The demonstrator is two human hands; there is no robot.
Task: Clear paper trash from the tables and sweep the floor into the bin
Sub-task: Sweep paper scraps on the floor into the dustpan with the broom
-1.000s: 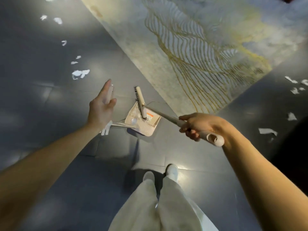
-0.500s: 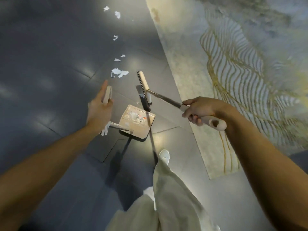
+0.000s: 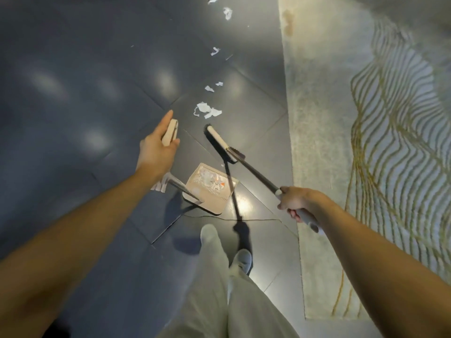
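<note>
Here left grip [image 3: 156,152] holds dustpan [image 3: 210,189] handle, right grip [image 3: 295,202] clasps broom [image 3: 218,140] pole; dustpan contents blurred.

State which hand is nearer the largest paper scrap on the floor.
Left. The left hand, holding the dustpan handle, is left of the paper scrap; the right hand grips the broom handle farther back.

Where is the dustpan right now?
In the head view, the dustpan is centre frame, ahead of the person's shoes, below the broom head and lower right of the left hand.
</note>
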